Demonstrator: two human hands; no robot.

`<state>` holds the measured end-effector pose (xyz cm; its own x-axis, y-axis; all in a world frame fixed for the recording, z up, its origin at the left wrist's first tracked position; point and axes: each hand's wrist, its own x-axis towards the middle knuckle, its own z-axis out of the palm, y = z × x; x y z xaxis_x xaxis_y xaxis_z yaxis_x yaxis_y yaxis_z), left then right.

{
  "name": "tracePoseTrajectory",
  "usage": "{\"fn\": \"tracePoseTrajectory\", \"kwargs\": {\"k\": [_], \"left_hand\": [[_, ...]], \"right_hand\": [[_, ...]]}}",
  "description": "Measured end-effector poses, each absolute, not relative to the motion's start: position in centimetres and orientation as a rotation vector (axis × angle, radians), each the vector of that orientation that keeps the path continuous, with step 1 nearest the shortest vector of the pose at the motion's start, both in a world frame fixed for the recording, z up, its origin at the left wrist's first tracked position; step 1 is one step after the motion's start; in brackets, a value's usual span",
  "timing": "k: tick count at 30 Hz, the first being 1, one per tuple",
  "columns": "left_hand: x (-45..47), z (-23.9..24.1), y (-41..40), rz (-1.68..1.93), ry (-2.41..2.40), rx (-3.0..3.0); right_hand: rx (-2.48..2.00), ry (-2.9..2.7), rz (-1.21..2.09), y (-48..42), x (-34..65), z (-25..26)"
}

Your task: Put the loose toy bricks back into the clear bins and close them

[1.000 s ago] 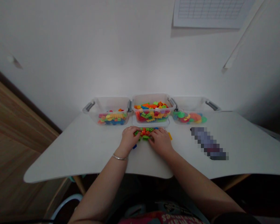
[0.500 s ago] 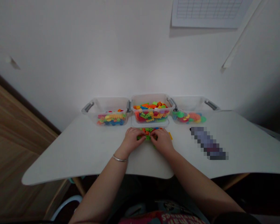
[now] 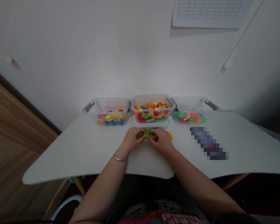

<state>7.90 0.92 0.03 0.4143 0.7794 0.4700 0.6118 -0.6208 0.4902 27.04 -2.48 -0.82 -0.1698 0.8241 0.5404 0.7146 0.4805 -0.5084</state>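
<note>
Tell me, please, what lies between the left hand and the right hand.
The head view shows a green block held between the left hand and the right hand; more colourful blocks lie just beyond it.

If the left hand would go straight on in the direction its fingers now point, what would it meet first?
The left hand, seemingly holding the green block, would probably meet the right hand first, on the block's other side; depth is unclear.

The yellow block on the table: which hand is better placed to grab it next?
Probably the right hand: the yellow block lies close along its outer side. The left hand is farther away, beyond the green block both hands seem to hold.
</note>
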Motion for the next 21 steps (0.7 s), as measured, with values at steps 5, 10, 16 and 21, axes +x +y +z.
{"fn": "tracePoseTrajectory", "kwargs": {"k": [5, 10, 16, 21], "left_hand": [[7.8, -0.1, 0.8, 1.023, 1.179, 2.429], [7.6, -0.2, 1.0, 1.093, 1.225, 2.39], [7.4, -0.8, 1.6, 1.146, 1.346, 2.372], [7.1, -1.0, 1.8, 1.151, 1.456, 2.364]], "right_hand": [[-1.227, -1.853, 0.173, -2.3, 27.1, -0.7], [-1.206, -1.672, 0.1, -1.9, 27.9, 0.8], [-1.162, -1.426, 0.12, 1.4, 29.5, 4.5], [-1.177, -1.384, 0.143, 6.3, 30.4, 8.2]]}}
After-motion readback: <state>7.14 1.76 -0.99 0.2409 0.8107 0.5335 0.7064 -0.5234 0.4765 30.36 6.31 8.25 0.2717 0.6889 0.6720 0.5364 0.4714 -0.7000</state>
